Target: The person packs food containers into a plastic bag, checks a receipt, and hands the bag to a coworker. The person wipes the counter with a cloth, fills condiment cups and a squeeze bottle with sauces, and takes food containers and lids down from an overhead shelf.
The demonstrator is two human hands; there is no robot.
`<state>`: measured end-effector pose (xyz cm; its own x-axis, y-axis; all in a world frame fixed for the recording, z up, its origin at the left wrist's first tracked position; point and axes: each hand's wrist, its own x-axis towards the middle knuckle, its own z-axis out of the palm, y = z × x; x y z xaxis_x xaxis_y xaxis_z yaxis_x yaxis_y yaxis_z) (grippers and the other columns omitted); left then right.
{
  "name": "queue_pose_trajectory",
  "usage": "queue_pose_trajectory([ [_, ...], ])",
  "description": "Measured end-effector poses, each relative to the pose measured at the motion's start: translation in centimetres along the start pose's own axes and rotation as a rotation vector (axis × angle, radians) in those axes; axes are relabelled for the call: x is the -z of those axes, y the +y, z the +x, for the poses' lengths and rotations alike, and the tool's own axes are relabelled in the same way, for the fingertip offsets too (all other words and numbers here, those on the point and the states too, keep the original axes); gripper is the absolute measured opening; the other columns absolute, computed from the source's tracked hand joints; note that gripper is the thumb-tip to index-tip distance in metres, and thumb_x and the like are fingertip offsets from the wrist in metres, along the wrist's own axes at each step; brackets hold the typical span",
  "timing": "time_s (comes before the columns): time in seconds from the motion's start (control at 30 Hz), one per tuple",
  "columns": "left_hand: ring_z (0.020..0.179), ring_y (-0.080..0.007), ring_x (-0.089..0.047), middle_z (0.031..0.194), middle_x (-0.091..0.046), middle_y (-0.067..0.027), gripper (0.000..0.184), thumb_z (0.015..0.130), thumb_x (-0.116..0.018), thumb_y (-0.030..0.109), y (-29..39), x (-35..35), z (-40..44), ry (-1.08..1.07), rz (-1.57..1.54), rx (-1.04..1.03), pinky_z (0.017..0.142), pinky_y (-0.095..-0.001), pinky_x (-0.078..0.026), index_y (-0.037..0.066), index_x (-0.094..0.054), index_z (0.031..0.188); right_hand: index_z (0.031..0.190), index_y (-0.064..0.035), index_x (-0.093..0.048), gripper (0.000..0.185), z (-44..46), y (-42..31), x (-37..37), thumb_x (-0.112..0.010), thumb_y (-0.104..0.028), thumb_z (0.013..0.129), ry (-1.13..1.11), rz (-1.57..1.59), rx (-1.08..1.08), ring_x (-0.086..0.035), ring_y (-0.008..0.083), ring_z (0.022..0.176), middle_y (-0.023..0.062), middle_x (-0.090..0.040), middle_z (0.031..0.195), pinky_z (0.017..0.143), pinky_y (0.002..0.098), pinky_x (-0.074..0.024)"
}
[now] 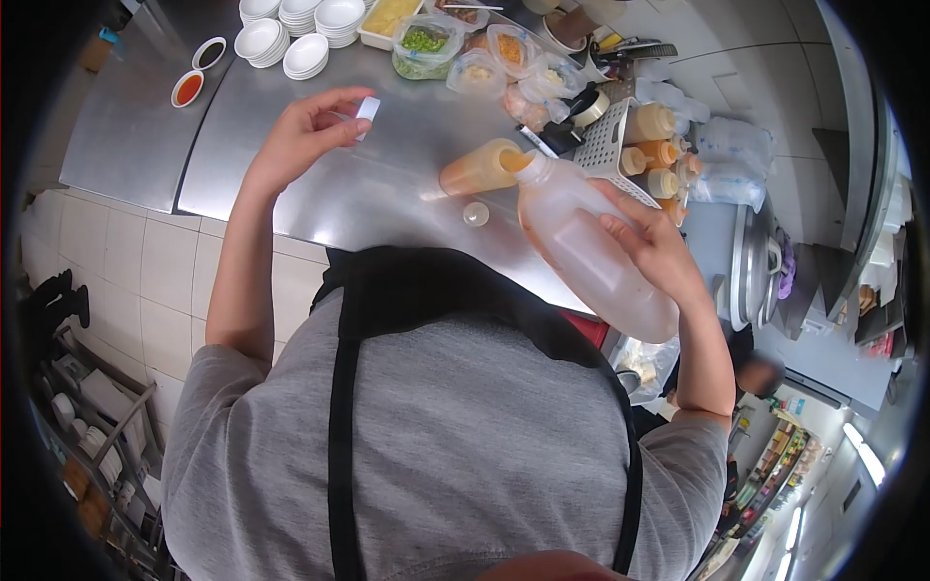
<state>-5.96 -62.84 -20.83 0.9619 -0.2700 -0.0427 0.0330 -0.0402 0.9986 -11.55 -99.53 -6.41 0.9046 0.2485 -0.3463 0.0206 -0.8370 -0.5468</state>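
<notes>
My left hand [320,131] pinches a small white piece [367,116] above the steel counter [320,194]. My right hand [644,232] is closed round a large translucent plastic bottle [591,242], tilted with its mouth toward the upper left. That mouth is at the open top of a squeeze bottle [475,169] partly filled with orange sauce. Whether liquid is flowing between them cannot be made out. A small clear round item [476,214] lies on the counter just below the squeeze bottle.
Stacked white dishes [262,42] and two sauce dishes [188,89] are at the upper left. Bagged ingredients [426,44] stand at the back. A white basket [608,140] and several sauce bottles [659,153] are at the right. Part of a person [760,376] shows at the lower right.
</notes>
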Motion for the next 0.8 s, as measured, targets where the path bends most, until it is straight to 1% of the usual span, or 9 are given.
queue_pose_trajectory([
  [0.4,0.079,-0.0103,-0.059,0.093,-0.061,-0.0070,0.037,0.081,-0.067,0.018,-0.11,-0.05,0.03,-0.010,-0.002,-0.005,0.073,-0.0251,-0.050,0.005,-0.059,0.116,0.126,-0.0114,-0.052,0.041,0.10,0.36,0.00,-0.057,-0.024,0.088,0.009,-0.008,0.016,-0.063,0.0231,0.085,0.0168,-0.065,0.100,0.081,0.0312,-0.0463],
  [0.7,0.079,-0.0105,-0.059,0.094,-0.061,-0.0073,0.038,0.081,-0.066,0.017,0.08,-0.08,-0.02,-0.006,-0.001,0.006,0.074,-0.0254,-0.050,0.005,-0.059,0.116,0.126,-0.0127,-0.052,0.041,0.16,-0.07,0.25,-0.057,-0.024,0.088,-0.017,-0.022,-0.030,-0.063,0.0237,0.084,0.0168,-0.065,0.099,0.081,0.0316,-0.0462],
  [0.8,0.079,-0.0106,-0.059,0.094,-0.061,-0.0074,0.038,0.081,-0.067,0.017,0.11,-0.08,-0.04,-0.008,-0.002,0.007,0.074,-0.0254,-0.050,0.005,-0.059,0.116,0.126,-0.0123,-0.052,0.041,0.20,-0.05,0.27,-0.058,-0.024,0.088,-0.016,-0.024,-0.015,-0.063,0.0239,0.084,0.0170,-0.065,0.100,0.081,0.0318,-0.0462],
])
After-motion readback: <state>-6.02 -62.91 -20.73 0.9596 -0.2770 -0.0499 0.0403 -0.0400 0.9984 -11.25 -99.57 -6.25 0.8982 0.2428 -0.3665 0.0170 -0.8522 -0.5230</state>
